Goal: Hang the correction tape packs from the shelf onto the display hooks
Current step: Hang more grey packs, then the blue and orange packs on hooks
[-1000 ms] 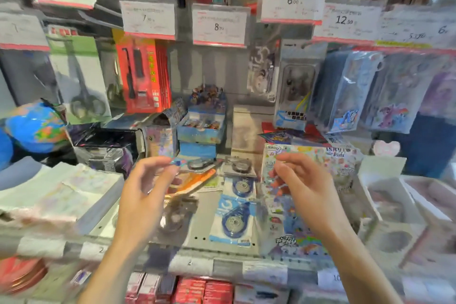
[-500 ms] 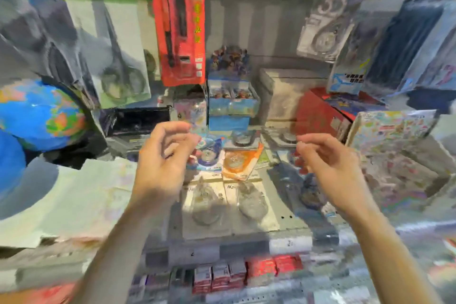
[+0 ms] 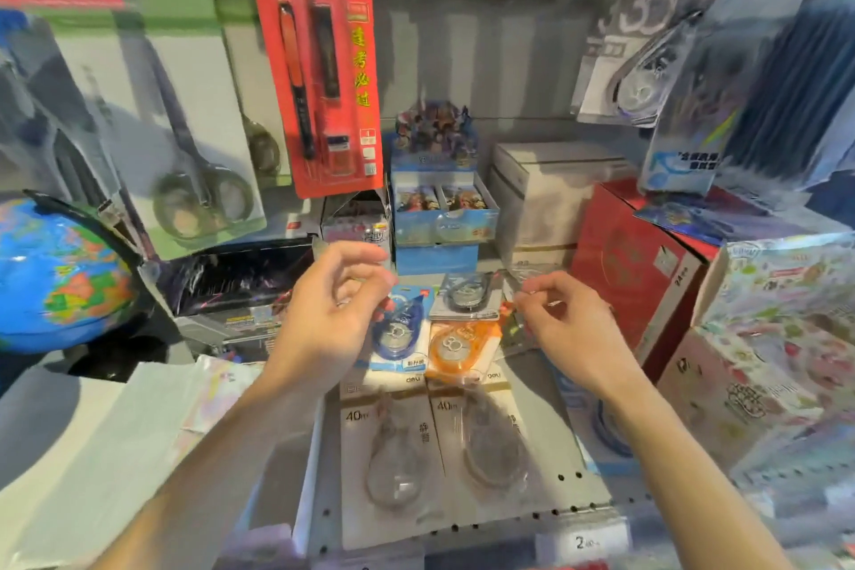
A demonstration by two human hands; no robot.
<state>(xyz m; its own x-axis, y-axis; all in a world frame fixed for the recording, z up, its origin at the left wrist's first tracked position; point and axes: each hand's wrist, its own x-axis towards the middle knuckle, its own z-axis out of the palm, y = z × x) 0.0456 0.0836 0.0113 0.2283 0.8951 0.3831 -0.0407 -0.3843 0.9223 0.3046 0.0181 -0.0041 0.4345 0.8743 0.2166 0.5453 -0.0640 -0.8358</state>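
Two hands above shelf | left (image 3: 335, 315) grip loosely curled, empty | right (image 3: 571, 329) same

Crowded shop shelf (image 3: 462, 528), grey back panel (image 3: 462, 37)

We read "40m" on two clear correction tape packs (image 3: 398, 444), "deli" on the orange pack (image 3: 462, 349), "30" on the hanging pack (image 3: 641, 56)

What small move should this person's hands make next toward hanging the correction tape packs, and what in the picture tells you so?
Probably lower the left hand onto the blue correction tape pack and pinch its top edge. Both hands hover loosely curled and seem to hold nothing, the right hand further to the side. The blue pack lies on top of the pile on the shelf, beside the orange pack.
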